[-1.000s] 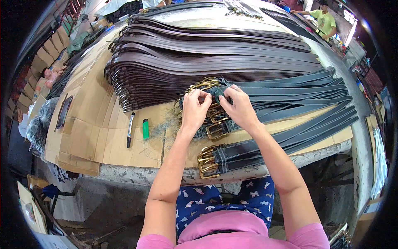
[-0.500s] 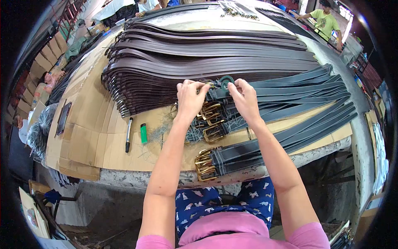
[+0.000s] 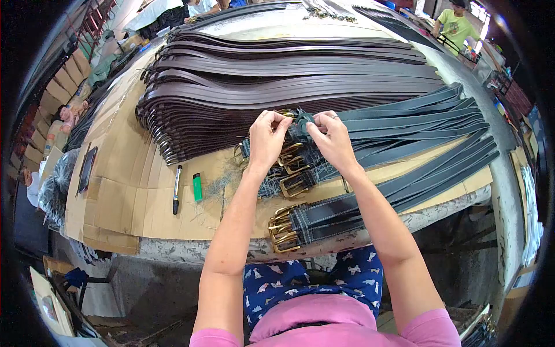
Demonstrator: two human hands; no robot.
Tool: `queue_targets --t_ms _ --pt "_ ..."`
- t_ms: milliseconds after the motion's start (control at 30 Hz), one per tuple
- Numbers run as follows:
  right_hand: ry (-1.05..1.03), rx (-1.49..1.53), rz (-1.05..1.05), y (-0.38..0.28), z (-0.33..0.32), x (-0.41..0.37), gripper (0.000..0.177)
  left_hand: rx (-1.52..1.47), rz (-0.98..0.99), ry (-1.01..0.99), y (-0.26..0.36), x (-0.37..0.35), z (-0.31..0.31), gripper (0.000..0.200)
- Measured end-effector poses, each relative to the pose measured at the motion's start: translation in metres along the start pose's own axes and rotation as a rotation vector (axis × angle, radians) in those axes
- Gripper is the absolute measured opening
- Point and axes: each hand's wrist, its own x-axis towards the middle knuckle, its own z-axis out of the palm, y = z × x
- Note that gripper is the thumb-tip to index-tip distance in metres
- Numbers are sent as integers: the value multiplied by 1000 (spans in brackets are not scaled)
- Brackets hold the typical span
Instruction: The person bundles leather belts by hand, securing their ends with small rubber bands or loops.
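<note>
My left hand (image 3: 266, 140) pinches a brass buckle (image 3: 284, 114) at the end of a dark blue-grey belt (image 3: 399, 124). My right hand (image 3: 330, 141) grips the folded belt end (image 3: 303, 121) just right of that buckle. Both hands meet over a pile of dark belts with brass buckles (image 3: 295, 184) and loose thread ends. Two more stitched dark belts with brass buckles (image 3: 281, 228) lie at the near table edge. A large stack of dark brown belts (image 3: 277, 87) fills the table beyond my hands.
A black pen (image 3: 176, 189) and a green lighter (image 3: 198, 187) lie on cardboard sheets (image 3: 127, 185) left of my hands. A tangle of cut threads (image 3: 217, 188) lies beside them. A person in a green shirt (image 3: 457, 23) stands at the far right. Cardboard boxes (image 3: 55, 87) are stacked at left.
My hands moved from the belt pile up toward the brown stack, then came slightly back together, still working the same buckle and belt end.
</note>
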Motion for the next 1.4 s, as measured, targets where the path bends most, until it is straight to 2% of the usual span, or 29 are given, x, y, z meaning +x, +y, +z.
queue_targets --t_ms 467,633,733,867,967,1000,1100,1233,1400 --pt "-33 -35 35 -3 1 0 20 15 -26 8 4 0 2 20" --pt "-22 -57 -13 -1 1 -2 21 -12 -18 16 3 0 4 20" --pt "-19 -43 -30 -1 0 -2 20 -63 -97 14 0 1 1 18" --pt "-7 9 3 -3 -4 -3 18 328 66 147 5 6 -18 10" --pt "9 55 34 -8 -7 -5 17 287 313 34 7 9 -23 10" --pt "8 46 34 -10 -8 -7 17 261 328 -94 13 9 -24 11" --pt "7 24 33 -11 -13 -10 17 389 437 -310 19 9 -24 12" --pt "6 35 25 -8 -17 -16 17 527 517 -460 27 18 -29 12" --pt "-18 28 15 -9 -19 -18 16 625 714 -547 26 30 -29 10"
